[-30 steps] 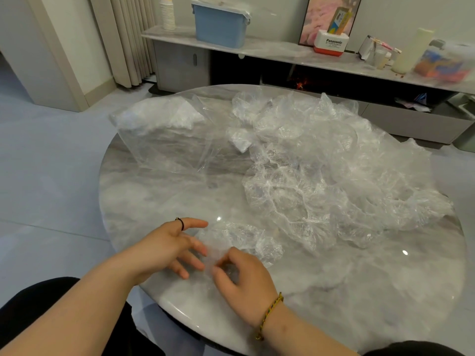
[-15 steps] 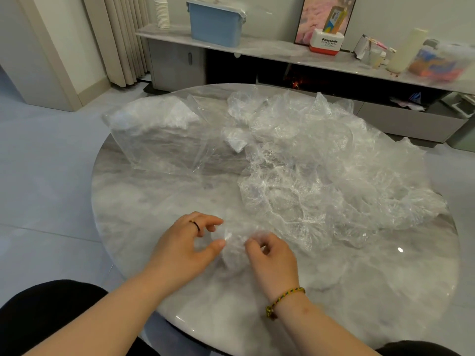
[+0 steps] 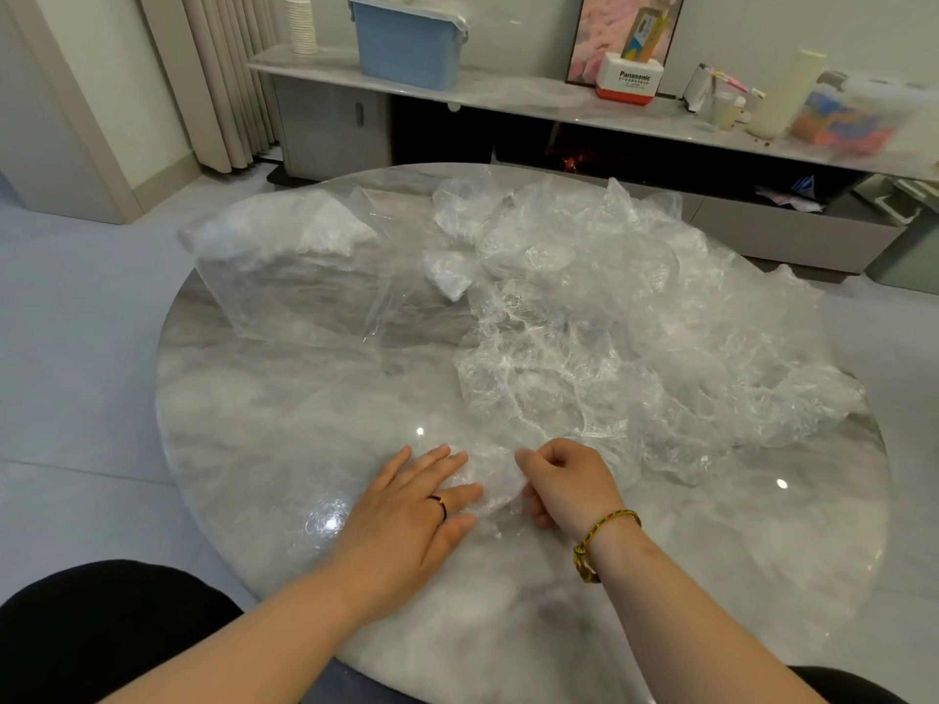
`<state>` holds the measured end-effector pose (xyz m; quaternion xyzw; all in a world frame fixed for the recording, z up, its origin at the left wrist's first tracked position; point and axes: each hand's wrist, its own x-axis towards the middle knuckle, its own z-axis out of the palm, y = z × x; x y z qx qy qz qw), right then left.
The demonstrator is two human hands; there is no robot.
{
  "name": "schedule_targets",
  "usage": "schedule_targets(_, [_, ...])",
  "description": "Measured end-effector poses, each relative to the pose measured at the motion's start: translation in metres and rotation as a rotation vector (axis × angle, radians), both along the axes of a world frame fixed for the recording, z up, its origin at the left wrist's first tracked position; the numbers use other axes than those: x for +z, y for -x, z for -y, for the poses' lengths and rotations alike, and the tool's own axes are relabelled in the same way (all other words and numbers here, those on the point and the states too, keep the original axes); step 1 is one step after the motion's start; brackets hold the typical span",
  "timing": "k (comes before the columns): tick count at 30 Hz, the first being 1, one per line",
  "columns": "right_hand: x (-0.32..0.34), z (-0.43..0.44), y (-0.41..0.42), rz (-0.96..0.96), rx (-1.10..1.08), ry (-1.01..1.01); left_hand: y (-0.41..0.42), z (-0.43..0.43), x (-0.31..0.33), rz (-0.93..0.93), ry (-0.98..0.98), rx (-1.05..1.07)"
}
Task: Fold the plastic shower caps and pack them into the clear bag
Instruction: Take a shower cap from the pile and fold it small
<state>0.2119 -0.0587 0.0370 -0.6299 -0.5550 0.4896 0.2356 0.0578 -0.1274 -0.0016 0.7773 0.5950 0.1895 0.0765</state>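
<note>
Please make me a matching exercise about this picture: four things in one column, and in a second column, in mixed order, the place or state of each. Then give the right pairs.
1. left hand
2. right hand
3. clear bag
4. pile of loose caps

A. heaped on the right side of the table
B. fingers curled, pinching the cap being folded
C. lies at the table's far left
D. fingers straight, flat on that cap

Pairs: 1-D, 2-B, 3-C, 4-A
</note>
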Motion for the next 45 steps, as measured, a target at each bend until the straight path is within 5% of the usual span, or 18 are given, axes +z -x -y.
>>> schedule_targets(4, [-0.003, 0.0, -0.002, 0.203, 0.118, -0.036, -0.005, -0.009, 0.006, 0.269, -0.02, 0.075])
schedule_targets(10, [-0.005, -0.001, -0.01, 0.287, 0.118, -0.044, -0.03, -0.019, 0.002, -0.037, 0.045, 0.088])
schedule_targets(14, [-0.004, 0.007, -0.01, 0.591, 0.226, -0.191, -0.032, -0.016, -0.002, -0.209, 0.205, -0.013])
schedule_targets(19, [-0.022, 0.018, -0.005, 0.707, 0.257, -0.937, -0.027, -0.015, -0.012, -0.225, 0.153, -0.021])
schedule_targets(23, [-0.036, 0.03, -0.004, 0.729, 0.494, -0.87, -0.022, -0.015, -0.009, -0.232, 0.243, -0.039])
schedule_targets(32, [-0.039, 0.029, -0.016, 0.908, 0.661, -0.516, -0.017, -0.016, -0.015, -0.319, 0.222, -0.081])
schedule_targets(40, [-0.048, 0.031, -0.016, 0.908, 0.577, -0.656, -0.019, -0.016, -0.002, -0.381, 0.301, -0.075])
schedule_targets(42, [-0.051, 0.031, -0.017, 0.897, 0.548, -0.719, -0.02, -0.021, -0.004, -0.299, 0.168, -0.073])
schedule_targets(45, [-0.06, 0.029, -0.017, 0.831, 0.475, -0.881, -0.016, -0.026, 0.004, 0.098, 0.314, -0.034])
